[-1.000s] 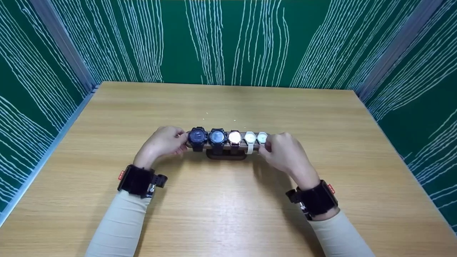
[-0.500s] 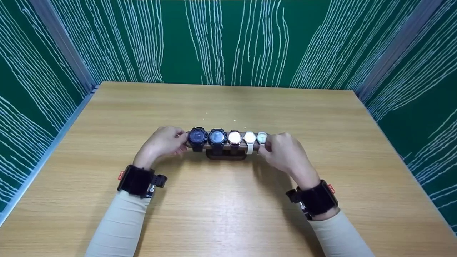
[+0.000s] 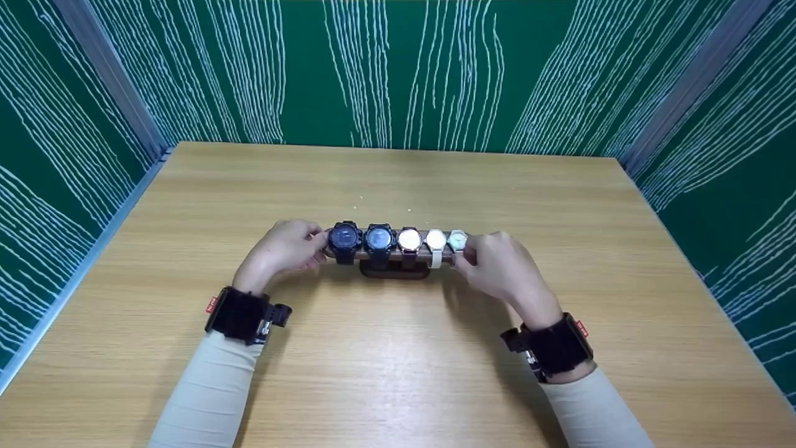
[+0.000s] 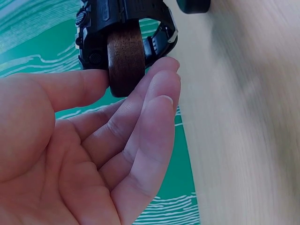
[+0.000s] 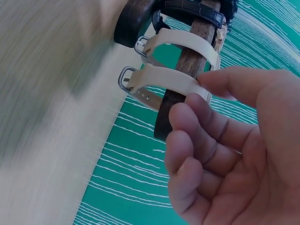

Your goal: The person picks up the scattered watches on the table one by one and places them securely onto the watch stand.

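Note:
A dark wooden watch stand [image 3: 394, 255] holds several watches in a row on its bar. At the left end, a chunky black watch [image 3: 344, 237] sits beside a second black watch [image 3: 379, 238]. A dark-strapped watch [image 3: 409, 240] is in the middle, followed by a white-strapped watch [image 3: 435, 240]. My left hand [image 3: 285, 250] holds the bar's left end between thumb and fingers; its wooden tip [image 4: 126, 65] shows in the left wrist view. With thumb and forefinger, my right hand [image 3: 500, 266] pinches the outermost white-strapped watch [image 5: 171, 78], looped round the bar near its right end.
The stand's rounded base [image 3: 394, 271] is on the wooden table [image 3: 385, 361]. A few tiny pale specks [image 3: 408, 210] lie behind it. Green walls [image 3: 398, 68] with white streaks enclose the back and sides. Each wrist wears a black camera band [image 3: 239, 316].
My right hand has shifted very slightly to the right, and the outermost white-strapped watch has moved a touch with it. My left hand has stayed in place.

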{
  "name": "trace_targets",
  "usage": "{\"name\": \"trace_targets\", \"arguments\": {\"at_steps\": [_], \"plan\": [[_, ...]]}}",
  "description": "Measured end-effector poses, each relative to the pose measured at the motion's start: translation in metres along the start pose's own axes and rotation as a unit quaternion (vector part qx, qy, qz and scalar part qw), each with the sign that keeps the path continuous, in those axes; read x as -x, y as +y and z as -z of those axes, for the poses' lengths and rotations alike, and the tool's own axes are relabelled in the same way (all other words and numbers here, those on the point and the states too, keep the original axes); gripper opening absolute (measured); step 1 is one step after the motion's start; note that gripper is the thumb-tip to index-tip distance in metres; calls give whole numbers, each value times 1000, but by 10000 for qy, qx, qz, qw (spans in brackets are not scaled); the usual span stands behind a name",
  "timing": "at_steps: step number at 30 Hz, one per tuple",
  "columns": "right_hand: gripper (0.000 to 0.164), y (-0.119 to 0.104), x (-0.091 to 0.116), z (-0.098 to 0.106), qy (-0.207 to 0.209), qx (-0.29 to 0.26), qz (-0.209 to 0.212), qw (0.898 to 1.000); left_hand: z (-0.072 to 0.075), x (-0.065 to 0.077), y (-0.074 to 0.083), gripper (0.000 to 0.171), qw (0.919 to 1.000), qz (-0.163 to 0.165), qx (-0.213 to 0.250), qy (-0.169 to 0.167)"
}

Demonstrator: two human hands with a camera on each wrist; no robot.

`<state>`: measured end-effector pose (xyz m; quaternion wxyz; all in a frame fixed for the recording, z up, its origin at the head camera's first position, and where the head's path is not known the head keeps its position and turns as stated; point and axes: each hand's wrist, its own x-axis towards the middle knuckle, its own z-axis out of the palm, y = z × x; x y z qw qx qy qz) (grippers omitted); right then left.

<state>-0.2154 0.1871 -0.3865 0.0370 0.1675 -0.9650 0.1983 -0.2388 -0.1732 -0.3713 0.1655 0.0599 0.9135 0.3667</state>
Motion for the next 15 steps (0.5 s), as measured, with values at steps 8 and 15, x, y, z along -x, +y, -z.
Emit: {"name": "trace_targets", "arguments": {"at_steps": [8, 15], "plan": [[20, 1, 6, 15, -198, -274, 15, 9994, 3, 2, 0, 31, 9999, -14, -60, 87], [17, 2, 12, 33, 143, -181, 164, 9996, 6, 7, 0, 32, 9880, -574, -867, 1141]]}}
